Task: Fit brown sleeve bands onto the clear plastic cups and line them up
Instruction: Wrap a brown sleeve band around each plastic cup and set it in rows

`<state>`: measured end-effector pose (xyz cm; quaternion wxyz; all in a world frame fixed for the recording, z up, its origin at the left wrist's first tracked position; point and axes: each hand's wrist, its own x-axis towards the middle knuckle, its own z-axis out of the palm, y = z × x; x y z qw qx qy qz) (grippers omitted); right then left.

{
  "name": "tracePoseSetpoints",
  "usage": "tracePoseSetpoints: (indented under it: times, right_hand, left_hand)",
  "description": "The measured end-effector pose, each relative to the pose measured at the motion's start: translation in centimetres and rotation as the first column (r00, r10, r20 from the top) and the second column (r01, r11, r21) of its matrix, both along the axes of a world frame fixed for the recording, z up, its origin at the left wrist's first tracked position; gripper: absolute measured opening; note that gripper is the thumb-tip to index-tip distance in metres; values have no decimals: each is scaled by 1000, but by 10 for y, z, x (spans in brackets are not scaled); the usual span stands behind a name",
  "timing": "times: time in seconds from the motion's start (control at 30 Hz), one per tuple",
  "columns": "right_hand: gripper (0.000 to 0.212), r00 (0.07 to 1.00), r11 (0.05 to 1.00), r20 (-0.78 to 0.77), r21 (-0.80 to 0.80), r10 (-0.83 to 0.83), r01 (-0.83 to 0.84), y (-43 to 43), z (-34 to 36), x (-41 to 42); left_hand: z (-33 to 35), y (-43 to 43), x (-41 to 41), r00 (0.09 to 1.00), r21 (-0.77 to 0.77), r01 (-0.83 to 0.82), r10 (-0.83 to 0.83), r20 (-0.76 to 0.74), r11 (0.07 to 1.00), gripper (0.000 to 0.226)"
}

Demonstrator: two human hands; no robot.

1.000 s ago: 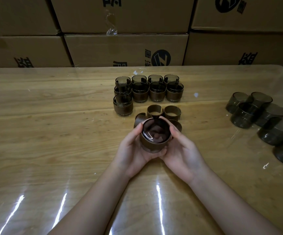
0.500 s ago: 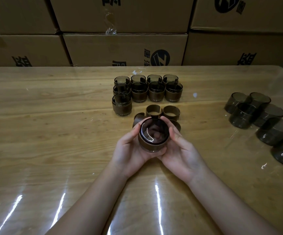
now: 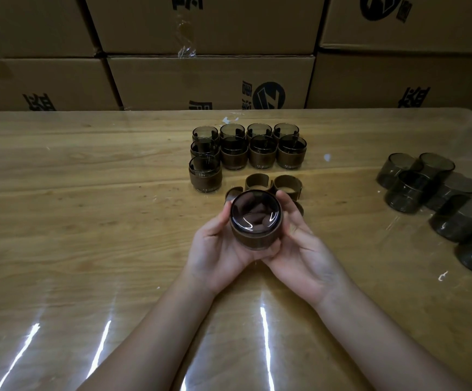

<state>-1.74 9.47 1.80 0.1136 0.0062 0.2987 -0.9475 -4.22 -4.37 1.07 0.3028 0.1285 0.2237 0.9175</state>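
Left hand (image 3: 217, 244), right hand (image 3: 299, 244) gripping banded cup (image 3: 256, 221) (tilted up)

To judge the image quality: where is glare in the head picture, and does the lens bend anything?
Head view: white glare streaks on the glossy wooden table; a highlight on the held clear plastic cup; brown cardboard boxes lean outward: lens distortion.

Stacked cardboard boxes (image 3: 209, 80) with black printed logos line the far side of my wooden table (image 3: 59, 221), whose glossy top is catching streaks of glare.
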Motion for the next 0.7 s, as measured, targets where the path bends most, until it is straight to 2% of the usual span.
tracePoseSetpoints:
  times: [0.07, 0.13, 0.23, 0.3, 0.4, 0.5, 0.57, 0.63, 0.7]
  right_hand:
    - [34, 1000, 1000, -13, 21, 3, -3, -2, 0, 1]
    - [34, 998, 998, -67, 69, 12, -8, -4, -1, 3]
    - [42, 983, 969, -184, 243, 6, 39, -2, 1, 6]
    - [46, 970, 924, -243, 364, -27, 116, 2, 4, 7]
    - [42, 941, 800, -335, 550, -54, 242, 8, 8, 9]
    - [37, 881, 601, -472, 708, 14, 370, 10, 12, 13]
    - [34, 847, 481, -528, 760, 63, 438, 7, 11, 16]
    - [30, 819, 418, -571, 757, 49, 503, 2, 8, 19]
    - [28, 806, 411, -590, 723, -48, 555, -1, 6, 19]
  left_hand:
    - [-1, 0, 0, 999, -22, -38, 38, 28, 999, 48]
    - [-1, 1, 0, 992, -145, -119, 124, 24, 982, 45]
    - [-1, 3, 1, 970, -360, -241, 233, -67, 901, 56]
    - [-1, 4, 2, 959, -404, -284, 259, -116, 870, 58]
    - [-3, 6, 3, 943, -445, -331, 271, -194, 832, 46]
    - [-4, 9, 4, 928, -504, -362, 254, -271, 784, 41]
    - [-2, 11, 7, 910, -555, -393, 224, -347, 733, 37]
    - [-3, 12, 7, 902, -576, -390, 172, -397, 718, 36]
    - [-4, 12, 7, 922, -567, -346, 159, -354, 748, 32]
